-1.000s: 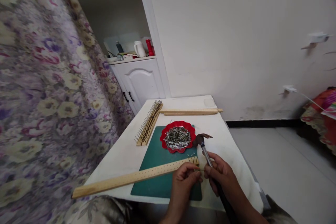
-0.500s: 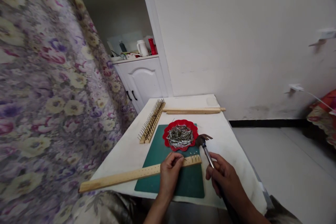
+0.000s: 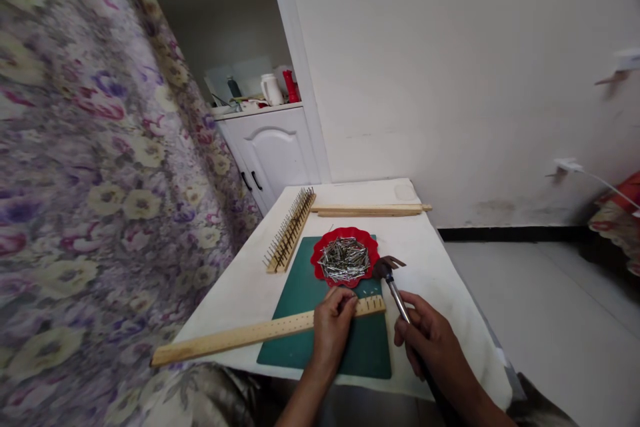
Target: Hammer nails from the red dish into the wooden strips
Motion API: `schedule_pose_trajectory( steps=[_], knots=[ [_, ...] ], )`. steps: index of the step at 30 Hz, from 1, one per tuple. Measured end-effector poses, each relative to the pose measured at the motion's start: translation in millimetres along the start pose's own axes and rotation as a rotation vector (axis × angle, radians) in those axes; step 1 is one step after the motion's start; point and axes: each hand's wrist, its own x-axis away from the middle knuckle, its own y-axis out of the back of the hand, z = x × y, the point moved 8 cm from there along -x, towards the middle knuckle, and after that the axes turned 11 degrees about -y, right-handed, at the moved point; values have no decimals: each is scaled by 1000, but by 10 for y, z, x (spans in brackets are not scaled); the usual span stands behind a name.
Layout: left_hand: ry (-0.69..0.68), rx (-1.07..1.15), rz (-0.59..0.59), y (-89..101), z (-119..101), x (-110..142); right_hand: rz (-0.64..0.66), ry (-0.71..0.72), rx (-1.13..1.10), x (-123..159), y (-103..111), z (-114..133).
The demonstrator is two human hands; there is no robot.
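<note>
My left hand (image 3: 334, 323) is closed in a pinch over a pale wooden strip (image 3: 240, 337) with rows of small holes. A nail is between its fingertips, mostly hidden by them. Several nails (image 3: 374, 303) stand in the strip's right end. My right hand (image 3: 433, 340) is wrapped around a claw hammer (image 3: 397, 297), its head raised just right of a red scalloped bowl (image 3: 374, 265) full of loose nails (image 3: 345, 259). Beneath the strip's right part lies a green cutting mat (image 3: 367, 350).
On the white-covered table (image 3: 420, 253), a board bristling with upright nails (image 3: 290, 233) lies at the left. More wooden strips (image 3: 370, 211) lie along the back. A floral curtain (image 3: 110, 180) hangs at left, near a white cabinet (image 3: 280, 150).
My left hand has shifted slightly right along the strip, its fingers still pinched. The hammer stays in my right hand in almost the same position.
</note>
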Motion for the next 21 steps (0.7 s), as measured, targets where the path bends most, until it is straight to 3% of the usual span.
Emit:
schedule_pose_trajectory(
  steps=[8,15,21],
  knots=[
    [-13,-71,37,-34,17,-4,33,-20,18,26,-40,2],
    [-12,-85,44,-74,63,-16,200,-40,60,74,-218,-35],
    [4,-85,27,-86,138,-11,186,-33,144,74,-333,-79]
  ],
)
